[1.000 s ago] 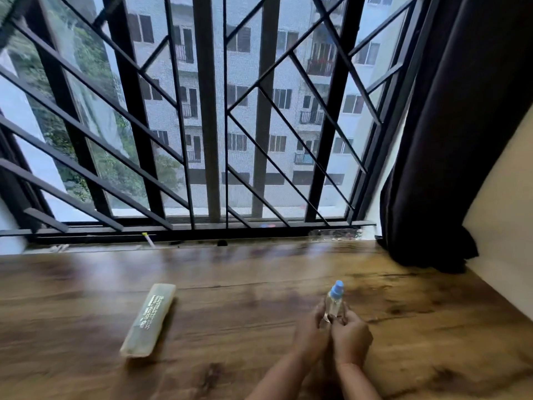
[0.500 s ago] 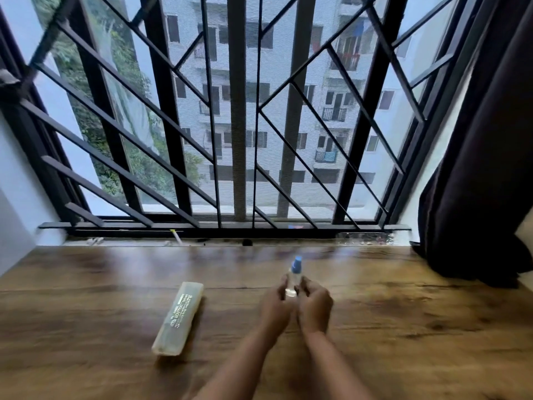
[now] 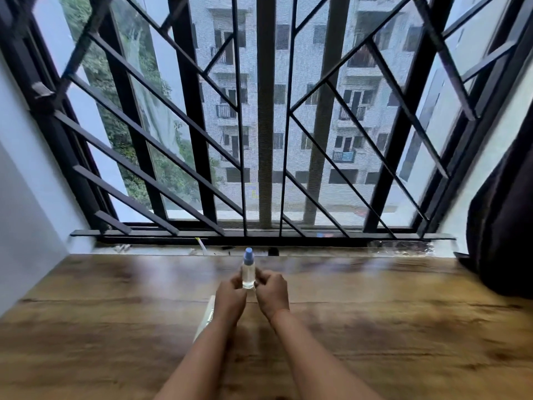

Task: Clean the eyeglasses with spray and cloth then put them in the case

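A small clear spray bottle [image 3: 248, 271] with a blue cap stands upright over the wooden table [image 3: 375, 327], near its far edge. My left hand [image 3: 229, 298] and my right hand [image 3: 272, 291] both pinch its lower part from either side. The pale translucent eyeglass case [image 3: 205, 320] lies on the table just behind my left wrist, mostly hidden by my forearm. No eyeglasses or cloth show in the view.
A black metal window grille [image 3: 265, 140] rises right behind the table. A dark curtain [image 3: 504, 226] hangs at the right. A white wall [image 3: 26, 226] borders the left. Small bits lie on the sill [image 3: 202, 245].
The view has swung left and my arms have stretched forward, carrying the bottle toward the window. The case, earlier lying clear to the left, now sits behind my left forearm.
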Motion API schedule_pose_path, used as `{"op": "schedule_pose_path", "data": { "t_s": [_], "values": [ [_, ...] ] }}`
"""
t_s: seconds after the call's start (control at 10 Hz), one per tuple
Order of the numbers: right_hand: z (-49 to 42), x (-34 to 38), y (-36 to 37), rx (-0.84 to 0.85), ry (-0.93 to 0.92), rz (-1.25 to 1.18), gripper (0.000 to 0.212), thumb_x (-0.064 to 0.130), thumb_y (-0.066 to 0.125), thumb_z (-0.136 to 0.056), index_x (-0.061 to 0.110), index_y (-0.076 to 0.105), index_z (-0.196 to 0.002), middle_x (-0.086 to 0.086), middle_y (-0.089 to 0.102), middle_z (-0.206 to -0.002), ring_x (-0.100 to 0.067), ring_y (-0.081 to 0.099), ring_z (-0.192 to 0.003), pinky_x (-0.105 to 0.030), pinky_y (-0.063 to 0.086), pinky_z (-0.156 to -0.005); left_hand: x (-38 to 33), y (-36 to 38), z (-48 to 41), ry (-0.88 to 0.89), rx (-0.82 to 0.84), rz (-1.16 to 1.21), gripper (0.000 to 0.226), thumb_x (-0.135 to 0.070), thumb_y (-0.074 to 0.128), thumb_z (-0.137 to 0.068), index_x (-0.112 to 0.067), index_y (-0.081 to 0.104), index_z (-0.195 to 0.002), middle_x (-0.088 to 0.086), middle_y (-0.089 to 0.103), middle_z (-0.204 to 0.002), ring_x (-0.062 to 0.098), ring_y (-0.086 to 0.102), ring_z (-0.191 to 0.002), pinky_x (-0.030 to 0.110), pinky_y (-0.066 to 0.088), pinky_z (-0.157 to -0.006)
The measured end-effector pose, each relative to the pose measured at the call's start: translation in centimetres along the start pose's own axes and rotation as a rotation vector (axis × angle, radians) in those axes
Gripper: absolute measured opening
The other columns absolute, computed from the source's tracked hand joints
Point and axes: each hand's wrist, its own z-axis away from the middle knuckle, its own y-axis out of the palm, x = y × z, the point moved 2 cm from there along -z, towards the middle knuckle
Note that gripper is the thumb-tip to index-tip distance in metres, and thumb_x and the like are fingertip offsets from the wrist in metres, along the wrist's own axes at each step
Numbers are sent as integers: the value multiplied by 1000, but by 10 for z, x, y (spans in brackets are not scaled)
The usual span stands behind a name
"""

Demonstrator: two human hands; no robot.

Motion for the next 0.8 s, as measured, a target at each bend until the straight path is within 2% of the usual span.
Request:
{"op": "schedule_pose_path", "data": {
  "t_s": [0.1,0.2,0.4,0.5,0.6,0.7,0.8],
  "values": [
    [-1,-3,2,6,5,1,13,19,64,-82,10,73,-86,-13,73,-84,-6,57,-69,-12,35,-50,4,1,-1,-24,7,8,35,-3,58,-67,-30,68,-87,0,73,-86,16,67,-86,37,52,-79],
    [-1,-8,5,15,20,4,12,16,63,-82,9,72,-85,-14,73,-83,-7,57,-69,-16,35,-51,7,3,-1,-32,0,1,34,-13,55,-58,-30,69,-85,0,73,-84,17,67,-86,39,52,-79],
    [0,-12,7,25,38,-4,17,14,61,-83,9,72,-95,-14,73,-90,-8,59,-77,-13,37,-53,16,7,-4,-46,3,-11,37,-16,53,-53,-30,68,-83,1,73,-85,20,67,-86,44,53,-81],
    [2,-16,3,63,32,5,22,7,55,-84,6,69,-101,-16,71,-98,-16,64,-88,-26,47,-71,11,9,0,-37,-5,-43,34,-16,55,-57,-29,65,-87,5,72,-87,23,66,-86,44,53,-79],
    [5,-21,-5,61,38,119,27,3,50,-86,0,64,-108,-22,68,-106,-31,62,-100,-38,47,-84,8,9,0,-37,-35,-87,34,-6,60,-69,-20,66,-99,11,72,-92,29,65,-89,40,51,-76],
    [14,-34,-26,-1,3,331,35,6,45,-91,-1,54,-124,-23,58,-125,-34,54,-116,-38,41,-96,1,15,18,25,-176,-227,47,5,52,-79,-8,55,-125,20,65,-113,37,61,-102,39,47,-78],
    [23,-44,-44,-64,-72,441,39,10,44,-93,-1,47,-130,-21,48,-136,-30,45,-128,-33,33,-106,2,25,35,100,-266,-319,55,7,43,-83,-2,39,-137,22,47,-137,37,48,-122,41,42,-94]
  ]
}}
